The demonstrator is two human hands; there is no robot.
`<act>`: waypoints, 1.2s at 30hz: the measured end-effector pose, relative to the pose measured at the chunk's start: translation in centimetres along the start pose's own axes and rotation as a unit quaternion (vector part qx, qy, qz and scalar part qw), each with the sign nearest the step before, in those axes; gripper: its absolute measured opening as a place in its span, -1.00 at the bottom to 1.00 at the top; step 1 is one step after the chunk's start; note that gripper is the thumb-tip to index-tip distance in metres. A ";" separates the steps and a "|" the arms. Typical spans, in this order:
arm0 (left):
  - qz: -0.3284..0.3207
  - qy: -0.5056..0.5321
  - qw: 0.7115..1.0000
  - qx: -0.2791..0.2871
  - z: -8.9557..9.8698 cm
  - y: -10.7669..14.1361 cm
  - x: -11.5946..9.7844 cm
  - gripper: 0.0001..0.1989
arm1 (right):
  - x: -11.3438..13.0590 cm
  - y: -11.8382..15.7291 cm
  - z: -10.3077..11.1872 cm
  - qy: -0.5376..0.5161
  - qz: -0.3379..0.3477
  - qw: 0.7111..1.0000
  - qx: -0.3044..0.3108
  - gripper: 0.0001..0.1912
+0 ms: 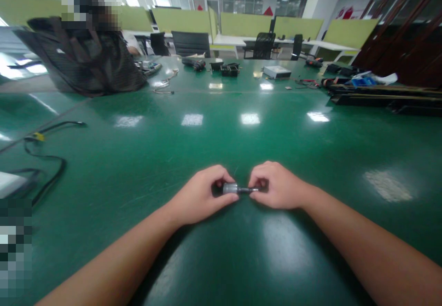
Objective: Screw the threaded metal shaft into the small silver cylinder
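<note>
A small cylindrical piece point(230, 188), with a wide translucent grey end and a thin dark shaft, lies level between my two hands, close to the green tabletop. My left hand point(202, 195) pinches the wide grey end between thumb and fingers. At the other side, my right hand point(278, 186) has its thumb and curled fingers closed on the thin dark end. The tip of that end is hidden within the right fingers. What exactly the piece is, I cannot tell.
A large dark bag point(103, 62) stands at the back left, a person partly behind it. Black cable point(60, 158) trails along the left side. Across the far side sit black parts point(229, 70), a flat white-topped box point(276, 72) and, rightward, long dark strips point(380, 98).
</note>
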State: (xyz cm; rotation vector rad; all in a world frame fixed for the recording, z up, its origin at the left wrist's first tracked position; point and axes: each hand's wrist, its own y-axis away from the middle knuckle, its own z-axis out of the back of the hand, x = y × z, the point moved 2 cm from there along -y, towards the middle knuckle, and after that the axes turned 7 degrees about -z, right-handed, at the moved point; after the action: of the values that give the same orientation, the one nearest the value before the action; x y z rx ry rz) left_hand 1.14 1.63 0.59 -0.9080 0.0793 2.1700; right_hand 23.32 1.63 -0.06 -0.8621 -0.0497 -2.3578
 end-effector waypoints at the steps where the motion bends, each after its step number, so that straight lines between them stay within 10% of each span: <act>1: 0.000 0.000 1.000 0.001 0.0 0.0 0.0 -0.81 | -0.1 0.0 0.1 -0.001 -0.003 1.000 0.005 -0.94; 14: 0.001 0.000 1.000 -0.004 0.1 0.0 -0.1 -0.80 | -2.1 0.4 1.9 -0.061 -0.078 0.992 0.074 -0.96; 36: 0.008 -0.006 1.000 0.004 -0.1 -0.1 -0.1 -0.79 | 0.7 -0.2 -0.7 -0.052 -0.013 0.999 -0.008 -0.85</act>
State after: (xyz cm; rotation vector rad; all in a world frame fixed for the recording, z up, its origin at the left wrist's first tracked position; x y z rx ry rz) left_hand 1.27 1.58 0.63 -0.8912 0.0902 2.1891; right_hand 22.37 1.28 -0.14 -0.9983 -0.0848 -2.3376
